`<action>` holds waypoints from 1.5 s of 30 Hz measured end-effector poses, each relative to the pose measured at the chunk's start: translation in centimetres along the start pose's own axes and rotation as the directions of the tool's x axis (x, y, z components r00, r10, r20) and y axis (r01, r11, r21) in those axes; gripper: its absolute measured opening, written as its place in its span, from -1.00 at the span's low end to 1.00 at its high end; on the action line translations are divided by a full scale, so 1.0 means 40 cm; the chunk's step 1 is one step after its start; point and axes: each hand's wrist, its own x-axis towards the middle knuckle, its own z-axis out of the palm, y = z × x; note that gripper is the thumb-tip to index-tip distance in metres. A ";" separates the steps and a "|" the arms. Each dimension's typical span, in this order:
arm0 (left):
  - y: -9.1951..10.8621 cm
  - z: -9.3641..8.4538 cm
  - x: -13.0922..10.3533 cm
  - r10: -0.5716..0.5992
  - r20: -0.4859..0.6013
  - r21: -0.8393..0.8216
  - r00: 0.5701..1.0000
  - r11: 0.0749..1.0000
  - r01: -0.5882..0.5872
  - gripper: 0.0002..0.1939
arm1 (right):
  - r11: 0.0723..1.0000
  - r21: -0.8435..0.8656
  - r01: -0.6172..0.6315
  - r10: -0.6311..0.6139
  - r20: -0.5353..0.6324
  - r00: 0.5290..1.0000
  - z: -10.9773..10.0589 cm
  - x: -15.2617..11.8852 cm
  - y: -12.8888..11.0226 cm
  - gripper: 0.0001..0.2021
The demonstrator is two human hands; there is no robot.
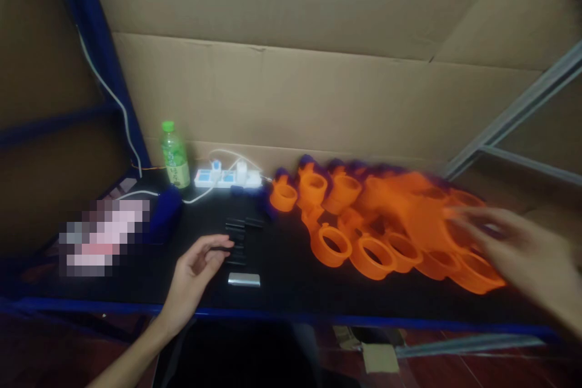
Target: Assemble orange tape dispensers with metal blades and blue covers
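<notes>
Left hand (195,267) out over the counter (282,285), half curled, thumb and fingertips drawn close together right at the black strips (235,242)! A dark sliver shows by those fingertips, but whether it's gripped or merely lies behind them, I cannot tell; the fingers cover part of the group. Just nearer the counter's edge sits a silver bar (244,279), in plain sight.

Over to the right, and it's a smear: the right hand (522,248) reaches in over the orange parts (331,245), fingers partly bent, forearm cut off by the frame. Orange blurs at its fingertips, so a hold can't be confirmed. The front rings read clearly; those behind melt together, their dark backs barely legible. At far left, pixelation masks a pinkish patch (104,236). The bottle (175,160) shows whole, its label unreadable.
</notes>
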 end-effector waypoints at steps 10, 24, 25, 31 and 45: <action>0.021 0.078 -0.005 -0.123 0.232 -0.289 0.965 0.938 0.189 -0.52 | 0.701 0.673 -0.236 -0.404 0.648 0.645 0.198 -0.327 -0.490 -0.63; 0.014 0.020 0.014 -0.199 -0.049 -0.309 0.979 0.935 0.175 -0.73 | 0.621 0.341 0.706 -0.775 0.397 0.491 0.312 -0.436 -0.542 -0.75; 0.012 0.019 0.013 -0.205 -0.053 -0.313 0.977 0.933 0.178 -0.73 | 0.626 0.354 0.694 -0.773 0.395 0.496 0.311 -0.433 -0.542 -0.76; 0.023 0.009 0.009 -0.236 -0.059 -0.352 0.970 0.914 0.201 -0.77 | 0.705 0.491 0.512 -0.706 0.415 0.574 0.313 -0.388 -0.540 -0.83; 0.016 0.004 0.001 -0.239 -0.039 -0.240 0.970 0.945 0.223 -0.70 | 0.712 0.683 0.161 -0.590 0.458 0.665 0.332 -0.367 -0.538 -0.83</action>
